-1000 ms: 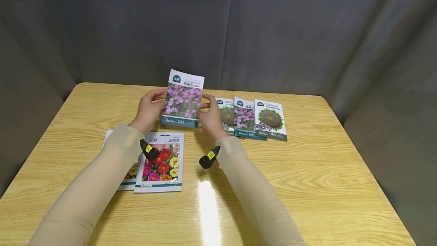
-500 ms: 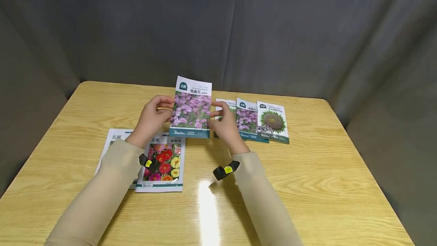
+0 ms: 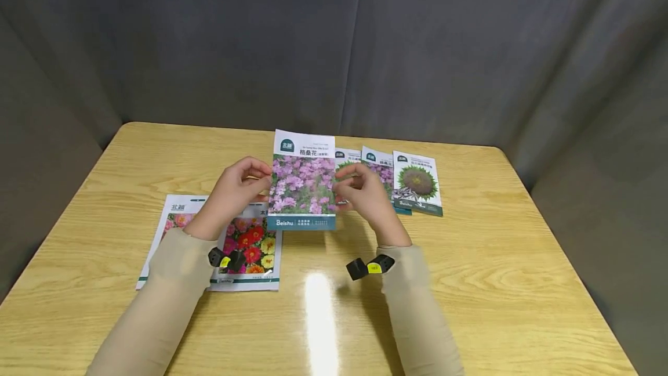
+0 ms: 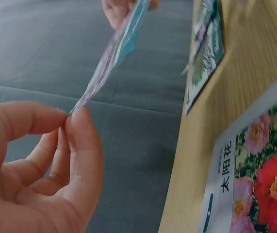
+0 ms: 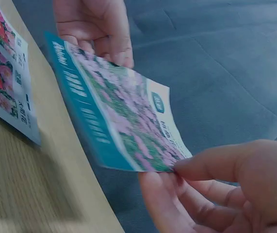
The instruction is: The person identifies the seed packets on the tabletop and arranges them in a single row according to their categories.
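Note:
A seed packet [image 3: 301,184] with pink-purple flowers and a teal bottom band is held up above the table between both hands. My left hand [image 3: 237,190] pinches its left edge between thumb and fingertips, as the left wrist view shows at the packet's edge [image 4: 97,82]. On the opposite edge, the right hand [image 3: 367,196] pinches with thumb and curled fingers. In the right wrist view the packet's printed front [image 5: 123,111] faces up and it bends slightly. Beneath the left forearm lie two overlapping packets of mixed bright flowers, the nearer one [image 3: 253,251] partly covered.
At the back right, a sunflower-head packet [image 3: 417,184] overlaps a purple-flower packet [image 3: 383,173], with another sunflower-head packet [image 3: 347,156] beside them, partly hidden. All lie on a wooden table [image 3: 496,283]. A grey curtain [image 3: 235,39] hangs behind the table's far edge.
Both hands have brought the purple-flower packet rightward and nearer the body. It now overlaps the front-left packet's corner in the head view. The packets on the table stay where they were.

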### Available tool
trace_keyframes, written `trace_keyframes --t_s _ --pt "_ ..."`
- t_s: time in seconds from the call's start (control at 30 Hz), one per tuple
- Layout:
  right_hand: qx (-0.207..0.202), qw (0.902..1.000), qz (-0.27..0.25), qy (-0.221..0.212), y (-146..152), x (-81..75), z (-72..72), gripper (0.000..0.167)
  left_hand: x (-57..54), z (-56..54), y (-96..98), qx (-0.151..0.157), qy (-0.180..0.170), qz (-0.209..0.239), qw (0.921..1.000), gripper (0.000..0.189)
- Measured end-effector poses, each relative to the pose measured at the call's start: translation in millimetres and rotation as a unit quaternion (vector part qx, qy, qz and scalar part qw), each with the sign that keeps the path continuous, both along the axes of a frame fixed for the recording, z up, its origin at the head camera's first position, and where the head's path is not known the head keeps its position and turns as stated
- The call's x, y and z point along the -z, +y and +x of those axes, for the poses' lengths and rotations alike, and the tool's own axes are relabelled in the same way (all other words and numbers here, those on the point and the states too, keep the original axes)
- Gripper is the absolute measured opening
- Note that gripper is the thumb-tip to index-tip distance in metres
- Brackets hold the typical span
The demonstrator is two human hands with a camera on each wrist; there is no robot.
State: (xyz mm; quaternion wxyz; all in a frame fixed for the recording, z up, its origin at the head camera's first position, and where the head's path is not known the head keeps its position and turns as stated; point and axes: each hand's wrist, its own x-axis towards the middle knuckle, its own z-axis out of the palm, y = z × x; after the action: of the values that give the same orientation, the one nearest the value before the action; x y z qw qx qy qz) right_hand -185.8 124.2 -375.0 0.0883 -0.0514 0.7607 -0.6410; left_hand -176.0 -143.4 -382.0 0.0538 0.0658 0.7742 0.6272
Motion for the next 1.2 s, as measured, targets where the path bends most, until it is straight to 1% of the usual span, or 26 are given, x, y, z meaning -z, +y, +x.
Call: trace_keyframes --t_s 0.13,0.23,0.3,0.43,0.53,0.63,0.77,0.93,1.2 --pt "-0.02 0.9997 -0.007 -0.015 3.8 -3.8 0.8 0.012 1.8 1.6 -1.3 0.016 -0.005 0.001 0.9999 0.024" --pt "-0.046 0.9986 -0.003 -0.027 7.8 -6.0 2.0 0.009 1.8 3.8 -1.9 0.032 -0.015 -0.001 0.9994 0.026" --pt "-0.067 0.9971 0.004 -0.038 11.8 -7.4 2.7 0.009 0.7 5.3 -2.0 0.046 -0.025 -0.004 0.9986 0.029" --pt "-0.101 0.9931 0.019 -0.056 19.8 -9.6 3.4 0.011 -2.4 7.5 -1.3 0.066 -0.042 -0.027 0.9966 0.033" --pt "-0.118 0.9904 0.026 -0.067 23.8 -11.7 3.8 0.013 -3.7 7.9 1.1 0.072 -0.04 -0.05 0.9954 0.03" --pt "-0.129 0.9882 0.034 -0.076 27.0 -13.0 4.2 0.012 -3.1 7.9 5.0 0.079 -0.034 -0.058 0.9946 0.027" --pt "-0.148 0.9836 0.048 -0.092 29.7 -10.3 3.4 0.009 -1.0 9.6 8.2 0.092 -0.036 -0.067 0.9928 0.021" --pt "-0.181 0.9748 0.068 -0.111 29.1 -5.1 2.2 0.008 2.6 11.6 6.6 0.112 -0.045 -0.094 0.9882 0.016" --pt "-0.207 0.9646 0.096 -0.132 28.9 0.6 2.1 0.012 8.3 14.4 3.5 0.144 -0.078 -0.119 0.9792 0.017"
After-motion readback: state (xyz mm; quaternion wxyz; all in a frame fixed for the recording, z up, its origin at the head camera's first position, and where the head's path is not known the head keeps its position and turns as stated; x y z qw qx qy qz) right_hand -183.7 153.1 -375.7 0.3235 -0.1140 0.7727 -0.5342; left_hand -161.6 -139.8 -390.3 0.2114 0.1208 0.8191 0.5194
